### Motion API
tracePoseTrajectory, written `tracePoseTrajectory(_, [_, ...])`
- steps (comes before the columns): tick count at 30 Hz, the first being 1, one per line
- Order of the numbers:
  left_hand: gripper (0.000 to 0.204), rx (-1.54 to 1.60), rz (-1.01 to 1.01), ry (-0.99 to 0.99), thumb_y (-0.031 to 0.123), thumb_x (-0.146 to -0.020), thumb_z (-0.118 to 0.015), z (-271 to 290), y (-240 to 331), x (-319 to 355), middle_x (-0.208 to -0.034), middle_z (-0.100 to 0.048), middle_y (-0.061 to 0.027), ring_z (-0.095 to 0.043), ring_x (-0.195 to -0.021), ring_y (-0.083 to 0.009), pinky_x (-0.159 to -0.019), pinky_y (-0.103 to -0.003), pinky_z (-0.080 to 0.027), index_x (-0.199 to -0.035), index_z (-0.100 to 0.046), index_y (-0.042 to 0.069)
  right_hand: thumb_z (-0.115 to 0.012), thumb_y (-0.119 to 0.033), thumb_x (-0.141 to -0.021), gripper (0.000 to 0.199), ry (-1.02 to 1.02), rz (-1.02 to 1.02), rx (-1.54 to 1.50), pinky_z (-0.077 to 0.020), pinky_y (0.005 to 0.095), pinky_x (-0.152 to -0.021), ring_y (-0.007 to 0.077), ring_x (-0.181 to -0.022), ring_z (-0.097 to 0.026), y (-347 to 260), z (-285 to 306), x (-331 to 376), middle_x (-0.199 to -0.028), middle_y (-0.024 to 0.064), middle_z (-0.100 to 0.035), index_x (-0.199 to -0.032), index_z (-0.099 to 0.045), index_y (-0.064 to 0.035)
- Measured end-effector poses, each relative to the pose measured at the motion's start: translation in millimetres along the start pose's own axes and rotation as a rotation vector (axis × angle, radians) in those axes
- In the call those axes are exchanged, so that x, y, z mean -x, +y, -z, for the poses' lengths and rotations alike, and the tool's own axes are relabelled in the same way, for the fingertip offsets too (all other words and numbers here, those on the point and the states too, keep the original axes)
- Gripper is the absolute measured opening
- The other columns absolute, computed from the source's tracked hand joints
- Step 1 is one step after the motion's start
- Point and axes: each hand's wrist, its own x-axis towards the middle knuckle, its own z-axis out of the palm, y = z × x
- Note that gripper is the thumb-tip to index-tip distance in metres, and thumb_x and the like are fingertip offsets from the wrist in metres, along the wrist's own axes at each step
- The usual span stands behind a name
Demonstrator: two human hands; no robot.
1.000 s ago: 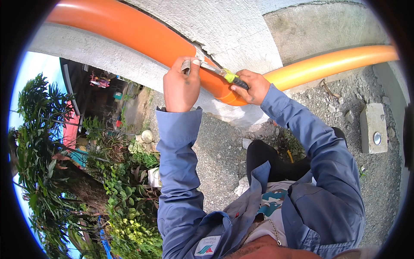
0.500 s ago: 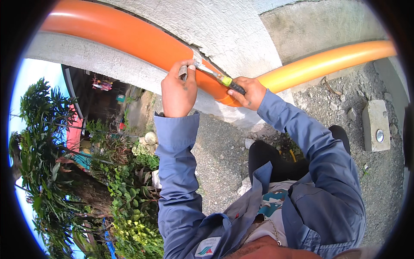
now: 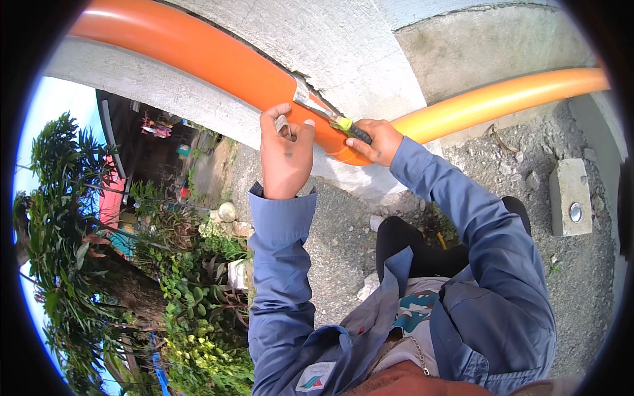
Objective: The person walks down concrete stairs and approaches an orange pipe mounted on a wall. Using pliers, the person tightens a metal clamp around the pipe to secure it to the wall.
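Across the orange pipe [image 3: 198, 46], a flat-tipped tool [image 3: 342, 123] is gripped by the closed fingers of the right hand [image 3: 383, 140]; by the half-curled left hand [image 3: 288, 158], a grey curl [image 3: 282, 124] is held. Surface work seems in hand; a steady tip is called for.

The pipe [image 3: 205, 54] is orange, the tool handle [image 3: 352, 129] yellow-green and black.

gravelly ground [image 3: 333, 228] | pale block [image 3: 570, 191] at right | loose stones [image 3: 533, 179] beside block
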Motion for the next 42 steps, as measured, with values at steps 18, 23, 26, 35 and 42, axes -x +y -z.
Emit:
tracePoseTrajectory(18, [0.029,1.235,0.447,-0.288,0.002,-0.104,-0.05,-35,-43,32,-0.112,-0.064,-0.0105,-0.064,-0.104,-0.021,-0.095,-0.041,-0.054,-0.133,-0.055,0.0,-0.07,-0.02,-0.098,0.029,-0.033,-0.255,-0.332,-0.0505,0.0319,-0.093,0.0209,-0.104,-0.065,-5,12,21,-0.114,0.0134,-0.066,-0.114,-0.07,0.0044])
tracePoseTrajectory(23, [0.027,1.337,0.424,-0.312,0.005,-0.104,-0.055,-62,-41,22,-0.115,-0.066,-0.0085,-0.064,-0.112,-0.0212,-0.099,-0.041,-0.053,-0.131,-0.056,0.003,-0.07,-0.02,-0.099,0.029,0.068,-0.528,-0.492,-0.0512,0.0291,-0.084,0.0149,-0.091,-0.064,-13,27,50,-0.1,0.0063,-0.07,-0.118,-0.069,0.0027])
tracePoseTrajectory(26, [0.024,1.409,0.495,-0.278,0.006,-0.103,-0.056,-93,-38,10,-0.113,-0.067,-0.0056,-0.065,-0.11,-0.0202,-0.098,-0.04,-0.053,-0.127,-0.057,0.007,-0.067,-0.025,-0.101,0.032,0.139,-0.493,-0.375,-0.048,0.0277,-0.07,0.0105,-0.077,-0.058,-26,57,70,-0.091,0.0036,-0.07,-0.12,-0.068,0.0013])
tracePoseTrajectory(35, [0.007,2.11,0.529,-0.062,0.008,-0.1,-0.065,-180,-14,-55,-0.101,-0.069,-0.0039,-0.066,-0.089,-0.0139,-0.079,-0.027,-0.058,-0.107,-0.066,0.008,-0.075,-0.036,-0.095,0.044,0.311,-0.361,-0.165,-0.0512,0.0328,-0.084,0.017,-0.096,-0.063,-103,125,50,-0.108,0.0106,-0.071,-0.113,-0.07,0.0044])
tracePoseTrajectory(42, [0.022,2.258,0.261,0.021,0.006,-0.102,-0.06,-177,-20,-54,-0.113,-0.069,-0.0076,-0.067,-0.1,-0.0159,-0.087,-0.028,-0.058,-0.124,-0.063,0.004,-0.083,-0.029,-0.089,0.049,0.333,-0.289,-0.032,-0.0509,0.0342,-0.096,0.0202,-0.107,-0.064,-136,111,28,-0.121,0.0141,-0.067,-0.117,-0.067,0.0073])
